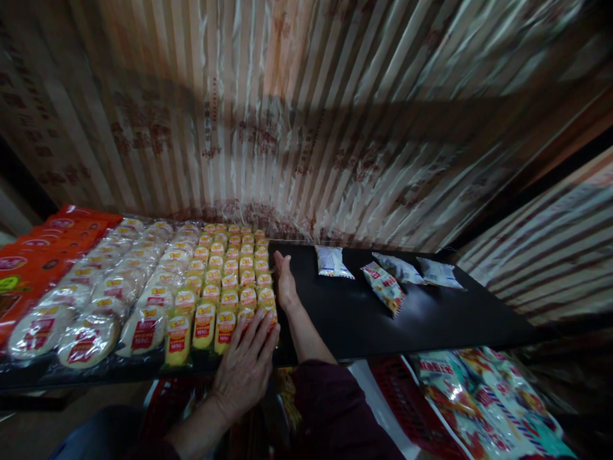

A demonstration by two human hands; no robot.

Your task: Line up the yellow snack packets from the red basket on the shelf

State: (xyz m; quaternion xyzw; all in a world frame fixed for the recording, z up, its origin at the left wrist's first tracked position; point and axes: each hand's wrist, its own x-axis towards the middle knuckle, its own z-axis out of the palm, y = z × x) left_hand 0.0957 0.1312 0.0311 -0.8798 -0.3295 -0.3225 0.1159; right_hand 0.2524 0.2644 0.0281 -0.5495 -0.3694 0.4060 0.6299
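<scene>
Rows of small yellow wrapped cakes (211,291) with red and white labels stand on a black shelf (330,326). My left hand (246,361) lies with fingers stretched over the front of the right-hand rows, touching the nearest packs. Against the right side of the same rows, my right hand (286,281) stands on edge, its fingers extended and thumb up. Neither hand is wrapped round a pack. My left fingers cover some of the front labels.
Round, flat wrapped pastries (89,338) fill rows on the left, beside orange packages (38,262). Several small snack bags lie scattered on the right, including a red-and-white bag (383,287). Below sits a red crate (407,396) of larger snack bags (488,402). Corrugated printed sheeting (297,128) rises behind.
</scene>
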